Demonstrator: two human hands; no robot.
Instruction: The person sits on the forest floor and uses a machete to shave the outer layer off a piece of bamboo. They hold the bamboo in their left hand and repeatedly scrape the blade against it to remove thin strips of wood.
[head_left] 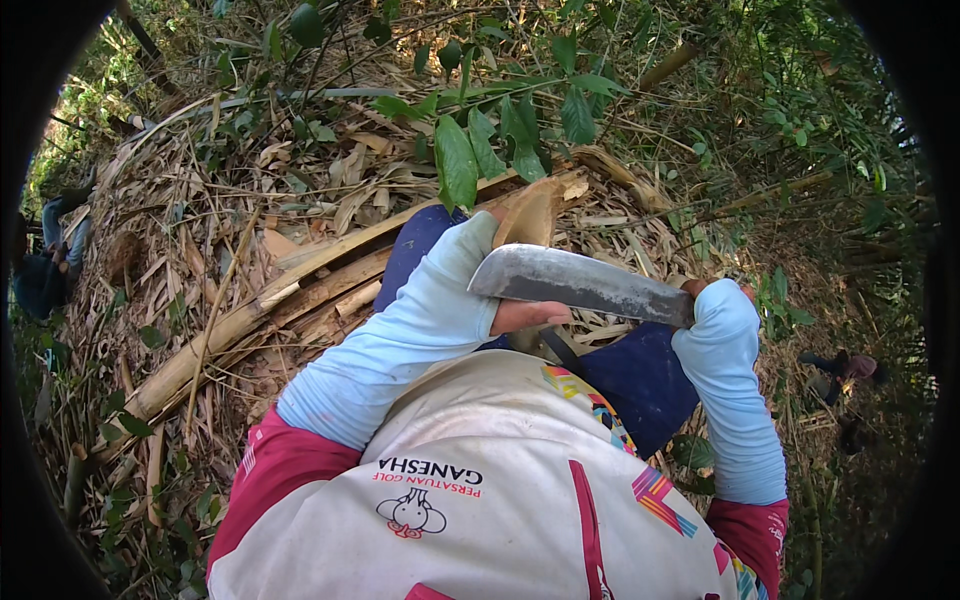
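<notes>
Head view: big knife blade [585, 284], grey and worn, lies roughly level across the middle of frame, right above the lap, its broad tip to the person's left and its narrow end running right. Right hand [715, 300], mostly covered by a light blue sleeve, is closed on the knife at the handle end; the handle itself is hidden under hand and sleeve. Left hand [515, 300] is at the blade's broad end, thumb showing just below the edge and touching or nearly touching it; this hand is wrapped on a pale bamboo piece [532, 215] that sticks up behind the blade, the grip partly hidden by the steel. Both forearms are in light blue sleeves over magenta shirt sleeves, white shirt front fills the lower frame, dark blue trousers [640, 375] show under the knife. Just behind the hands a long split bamboo culm [250, 315] runs diagonally from lower left to upper centre, lying on a thick bed of dry bamboo sheaths [200, 200]. Green leafy branch [500, 135] hangs over the top centre. Far left edge, another person [50, 265] in blue, partly cut off; a second person [845, 375] is low on the right among the undergrowth
</notes>
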